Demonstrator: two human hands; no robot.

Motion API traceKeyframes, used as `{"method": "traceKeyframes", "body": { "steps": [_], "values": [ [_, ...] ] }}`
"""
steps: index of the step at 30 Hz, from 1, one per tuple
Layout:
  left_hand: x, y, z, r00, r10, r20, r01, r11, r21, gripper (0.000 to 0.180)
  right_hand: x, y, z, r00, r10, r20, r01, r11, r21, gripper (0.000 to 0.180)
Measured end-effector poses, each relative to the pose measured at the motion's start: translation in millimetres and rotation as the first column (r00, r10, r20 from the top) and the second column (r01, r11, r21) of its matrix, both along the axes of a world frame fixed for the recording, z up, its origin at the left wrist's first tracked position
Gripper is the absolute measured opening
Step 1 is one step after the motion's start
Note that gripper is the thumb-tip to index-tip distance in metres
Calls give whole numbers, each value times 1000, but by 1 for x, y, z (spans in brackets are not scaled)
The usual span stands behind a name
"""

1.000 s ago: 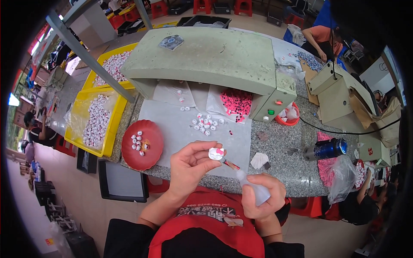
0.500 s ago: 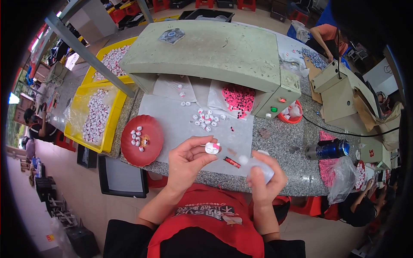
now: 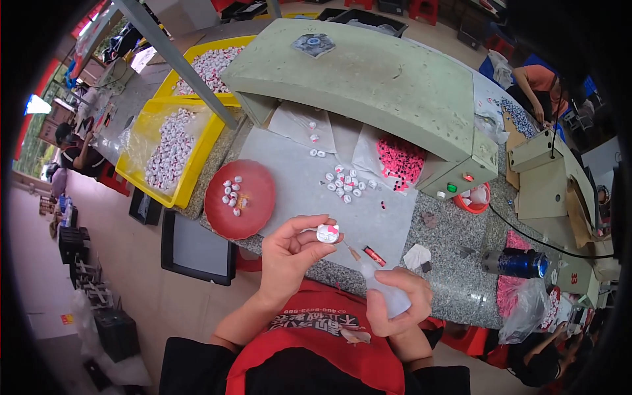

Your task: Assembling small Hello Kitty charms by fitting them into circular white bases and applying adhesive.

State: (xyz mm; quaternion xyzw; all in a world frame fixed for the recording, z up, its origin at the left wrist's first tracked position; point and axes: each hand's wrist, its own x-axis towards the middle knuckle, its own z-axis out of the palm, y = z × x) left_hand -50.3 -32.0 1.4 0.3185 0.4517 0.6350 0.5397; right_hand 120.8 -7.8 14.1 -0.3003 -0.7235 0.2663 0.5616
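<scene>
Between the fingertips of my left hand [image 3: 293, 253] is a small white cat-head piece [image 3: 327, 233] with a pink bow. My right hand [image 3: 403, 299] is wrapped round a translucent squeeze bottle [image 3: 390, 296] with a thin needle tip. That needle points up and left toward the white piece, close to its lower right edge; I cannot tell whether it touches. Just beyond the bottle a small red tube [image 3: 374, 257] lies on the table. Several white pieces [image 3: 347, 184] sit on the white sheet [image 3: 289, 178] farther off.
A grey-green machine hood [image 3: 368, 72] spans the table's back, with small pink parts [image 3: 400, 161] beneath. On the left stand a red scalloped dish [image 3: 263, 191] and a yellow tray [image 3: 209, 148] of white pieces. A blue bottle [image 3: 517, 263] lies right. Other people work nearby.
My right hand has brought the bottle's needle in toward the white piece, which now shows its face more fully. The whole view has turned, and a white scrap right of the red tube has come into sight.
</scene>
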Motion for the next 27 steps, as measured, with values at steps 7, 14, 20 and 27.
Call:
{"method": "traceKeyframes", "body": {
  "steps": [7, 14, 20, 27],
  "values": [
    [1, 1, 0, 1000, -19, -4, 19, 998, 51, 34, -7, -1, 1, 999, 49, -5, -49, 999, 20, 29],
    [3, 3, 1, 999, -44, -4, 44, 998, 54, 33, -5, 0, 0, 999, 33, 11, -33, 999, 19, 29],
    [0, 3, 1, 998, 29, -53, -29, 1000, 8, 32, 17, 5, -12, 997, -72, -32, 56, 934, -352, 22],
    [5, 8, -16, 998, -10, -64, 8, 999, -40, 35, 51, 92, -238, 933, -359, 5, 158, 399, -903, 19]
  ]
}}
